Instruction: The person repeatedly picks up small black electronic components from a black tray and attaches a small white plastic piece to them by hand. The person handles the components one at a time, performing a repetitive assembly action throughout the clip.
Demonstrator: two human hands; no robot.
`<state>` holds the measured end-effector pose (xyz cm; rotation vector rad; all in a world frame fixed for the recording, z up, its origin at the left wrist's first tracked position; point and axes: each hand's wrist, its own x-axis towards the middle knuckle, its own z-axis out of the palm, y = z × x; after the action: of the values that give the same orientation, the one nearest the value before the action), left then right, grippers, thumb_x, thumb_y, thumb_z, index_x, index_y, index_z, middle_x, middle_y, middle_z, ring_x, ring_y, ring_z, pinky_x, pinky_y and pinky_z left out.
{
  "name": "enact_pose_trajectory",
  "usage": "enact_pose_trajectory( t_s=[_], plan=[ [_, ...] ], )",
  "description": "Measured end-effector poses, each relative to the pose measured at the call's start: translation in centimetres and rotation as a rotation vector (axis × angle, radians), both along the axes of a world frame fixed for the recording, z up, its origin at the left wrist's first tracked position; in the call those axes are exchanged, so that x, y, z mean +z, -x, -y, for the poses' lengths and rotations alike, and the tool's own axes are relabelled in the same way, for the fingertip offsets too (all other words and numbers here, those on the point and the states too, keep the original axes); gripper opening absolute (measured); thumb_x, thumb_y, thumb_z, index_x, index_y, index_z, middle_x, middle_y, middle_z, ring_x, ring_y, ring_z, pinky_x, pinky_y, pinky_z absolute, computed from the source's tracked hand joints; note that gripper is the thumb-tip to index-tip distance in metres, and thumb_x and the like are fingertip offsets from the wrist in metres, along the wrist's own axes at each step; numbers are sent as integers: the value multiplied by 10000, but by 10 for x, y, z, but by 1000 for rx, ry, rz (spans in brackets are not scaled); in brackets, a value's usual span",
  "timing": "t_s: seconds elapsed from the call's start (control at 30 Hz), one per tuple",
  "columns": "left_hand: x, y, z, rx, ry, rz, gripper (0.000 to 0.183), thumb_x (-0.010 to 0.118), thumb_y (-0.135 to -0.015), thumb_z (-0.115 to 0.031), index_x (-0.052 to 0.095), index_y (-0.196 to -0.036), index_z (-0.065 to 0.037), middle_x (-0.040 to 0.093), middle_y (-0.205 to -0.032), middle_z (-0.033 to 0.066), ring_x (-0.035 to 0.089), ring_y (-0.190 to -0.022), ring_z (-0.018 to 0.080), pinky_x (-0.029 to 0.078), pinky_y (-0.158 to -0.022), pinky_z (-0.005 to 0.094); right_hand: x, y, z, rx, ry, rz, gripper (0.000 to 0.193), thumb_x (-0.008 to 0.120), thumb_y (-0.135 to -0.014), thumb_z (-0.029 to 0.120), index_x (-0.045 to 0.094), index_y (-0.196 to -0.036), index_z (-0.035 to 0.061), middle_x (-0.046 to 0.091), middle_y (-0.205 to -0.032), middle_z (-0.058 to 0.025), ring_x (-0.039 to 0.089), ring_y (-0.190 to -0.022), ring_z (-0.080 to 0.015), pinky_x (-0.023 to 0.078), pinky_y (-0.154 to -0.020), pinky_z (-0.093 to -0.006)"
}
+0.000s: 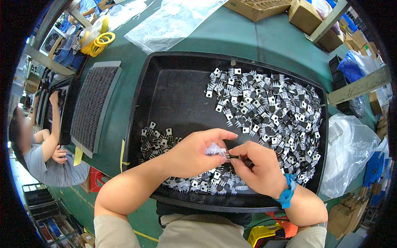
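Note:
My left hand is curled around a small heap of white plastic comb-like pieces, with its thumb and forefinger toward the right hand. My right hand, a blue band at its wrist, pinches a small black transistor. The transistor's leads meet a white piece at the left fingertips; how far they go in is too small to tell. Both hands are over a black tray. Transistors with white pieces on their leads form a big pile at the right. Other transistors lie at the left, partly behind my left forearm.
The tray stands on a green table. Left of it is a rack of dark parts; yellow tape rolls lie beyond. Transparent plastic bags flank it at right and back. A co-worker sits at far left. Metal posts stand at right.

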<state>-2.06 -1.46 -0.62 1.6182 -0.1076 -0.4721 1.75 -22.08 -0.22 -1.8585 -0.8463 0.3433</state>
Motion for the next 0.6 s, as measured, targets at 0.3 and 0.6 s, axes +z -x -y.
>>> enact_pose_trajectory(
  t_s=[0.3,0.6],
  plan=[
    [4,-4,-4,156,354,-371,241,647,-849,-68,606,-1076,4,651,-841,41,521,-638,37,401,-539,192,-5,-2,5,-108,-66,-279,129,640,-830,11,611,-953,35,545,-695,-10,481,-601,-41,406,-531,-219],
    [4,-4,-6,86,255,-365,120,655,-856,-120,646,-893,-6,644,-752,25,522,-621,28,395,-535,188,-2,-2,3,-91,-71,-258,158,646,-835,21,601,-987,26,548,-713,-14,492,-622,-55,414,-541,-227]
  ],
)
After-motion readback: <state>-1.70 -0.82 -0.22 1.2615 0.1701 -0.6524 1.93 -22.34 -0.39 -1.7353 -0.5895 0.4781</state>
